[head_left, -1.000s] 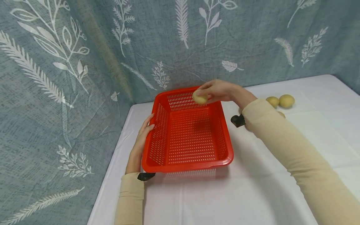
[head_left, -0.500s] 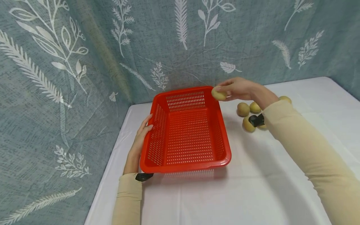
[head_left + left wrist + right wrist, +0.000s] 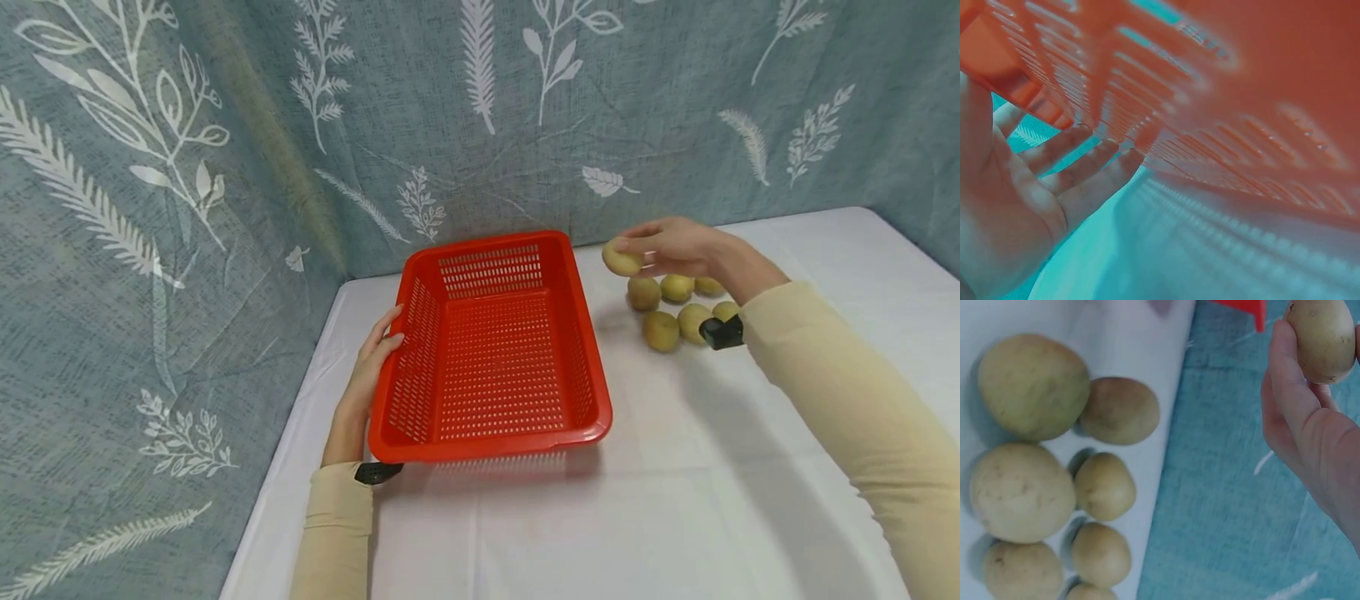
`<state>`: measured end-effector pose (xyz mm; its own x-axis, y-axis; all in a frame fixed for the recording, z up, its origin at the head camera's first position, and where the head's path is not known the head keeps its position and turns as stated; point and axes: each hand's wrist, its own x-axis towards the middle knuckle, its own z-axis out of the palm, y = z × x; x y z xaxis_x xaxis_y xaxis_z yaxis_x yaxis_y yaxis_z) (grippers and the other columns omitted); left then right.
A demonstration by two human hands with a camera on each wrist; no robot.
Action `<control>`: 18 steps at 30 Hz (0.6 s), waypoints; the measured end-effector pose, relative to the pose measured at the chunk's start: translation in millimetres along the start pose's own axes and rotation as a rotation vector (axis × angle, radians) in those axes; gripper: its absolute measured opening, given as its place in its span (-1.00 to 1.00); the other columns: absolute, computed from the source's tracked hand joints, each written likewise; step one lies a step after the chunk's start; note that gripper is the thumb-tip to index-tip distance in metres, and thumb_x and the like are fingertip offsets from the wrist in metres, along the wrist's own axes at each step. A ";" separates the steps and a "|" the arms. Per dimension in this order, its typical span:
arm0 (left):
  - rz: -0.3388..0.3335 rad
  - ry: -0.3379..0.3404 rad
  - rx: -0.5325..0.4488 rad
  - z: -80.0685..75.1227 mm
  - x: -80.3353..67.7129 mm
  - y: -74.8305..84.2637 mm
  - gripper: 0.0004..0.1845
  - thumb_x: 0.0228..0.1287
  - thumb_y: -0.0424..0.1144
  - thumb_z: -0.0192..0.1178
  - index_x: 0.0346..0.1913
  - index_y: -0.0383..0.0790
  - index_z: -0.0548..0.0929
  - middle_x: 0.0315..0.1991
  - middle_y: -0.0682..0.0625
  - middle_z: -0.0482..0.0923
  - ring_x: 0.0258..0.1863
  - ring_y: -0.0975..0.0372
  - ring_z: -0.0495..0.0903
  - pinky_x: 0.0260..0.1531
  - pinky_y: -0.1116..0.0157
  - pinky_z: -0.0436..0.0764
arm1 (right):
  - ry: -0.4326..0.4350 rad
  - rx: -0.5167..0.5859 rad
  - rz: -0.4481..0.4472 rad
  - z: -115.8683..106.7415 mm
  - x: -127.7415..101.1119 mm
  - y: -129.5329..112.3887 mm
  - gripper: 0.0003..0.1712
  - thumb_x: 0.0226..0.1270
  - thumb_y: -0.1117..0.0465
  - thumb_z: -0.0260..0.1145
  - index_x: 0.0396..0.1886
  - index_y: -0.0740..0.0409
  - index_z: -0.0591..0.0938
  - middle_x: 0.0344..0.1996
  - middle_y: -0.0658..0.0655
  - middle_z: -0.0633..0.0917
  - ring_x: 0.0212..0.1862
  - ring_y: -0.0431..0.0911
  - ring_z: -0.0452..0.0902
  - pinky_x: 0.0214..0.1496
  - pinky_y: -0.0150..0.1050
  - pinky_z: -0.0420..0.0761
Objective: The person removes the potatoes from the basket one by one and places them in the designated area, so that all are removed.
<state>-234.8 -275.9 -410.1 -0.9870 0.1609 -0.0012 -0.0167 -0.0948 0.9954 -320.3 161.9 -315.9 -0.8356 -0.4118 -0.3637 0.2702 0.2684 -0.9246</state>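
My right hand pinches a potato between thumb and fingers, raised over the table to the right of the red plastic basket. The right wrist view shows that potato up close, pale brown and smooth. At the basket's left side, my left hand holds the rim. In the left wrist view its fingers lie against the slotted outer wall just under the rim. The basket has a perforated floor and nothing lies in it.
Several potatoes lie in two rows on the white-covered table, right of the basket; one front potato is nearest it. A blue-green leaf-patterned curtain borders the table at the back and left.
My right hand has moved right with the potato, from over the basket's back right corner to outside it. The left hand keeps its place at the rim.
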 end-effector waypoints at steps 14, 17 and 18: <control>0.057 0.040 0.084 -0.3 0.0 0.1 -0.45 0.50 -0.28 -0.10 0.49 -0.13 0.12 0.33 -0.15 0.18 -0.03 0.16 0.47 -0.21 0.35 0.58 | 0.026 -0.006 0.003 -22.4 -14.7 27.4 -0.27 0.49 0.12 0.08 0.44 0.42 0.04 0.29 0.26 0.24 0.30 0.03 0.16 0.26 -0.13 0.33; 0.070 0.051 0.097 -1.0 0.3 -0.5 -0.45 0.50 -0.29 -0.09 0.48 -0.15 0.12 0.35 -0.15 0.17 -0.02 0.17 0.46 -0.20 0.37 0.57 | 0.033 0.011 0.003 -25.8 -17.1 32.3 -0.27 0.48 0.12 0.10 0.42 0.43 0.07 0.12 0.14 0.38 0.08 -0.13 0.37 0.19 -0.19 0.40; 0.072 0.052 0.095 -1.0 0.4 -0.6 -0.45 0.50 -0.29 -0.09 0.48 -0.15 0.11 0.35 -0.16 0.17 -0.02 0.17 0.46 -0.20 0.37 0.57 | 0.035 0.017 0.009 -26.9 -17.8 34.0 -0.28 0.48 0.11 0.11 0.41 0.43 0.08 0.09 0.13 0.39 0.01 -0.16 0.41 0.15 -0.21 0.42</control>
<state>-235.3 -276.8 -410.7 -0.9921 0.1053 0.0678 0.0671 -0.0101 0.9977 -309.1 201.8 -337.9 -0.8491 -0.3788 -0.3681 0.2855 0.2571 -0.9232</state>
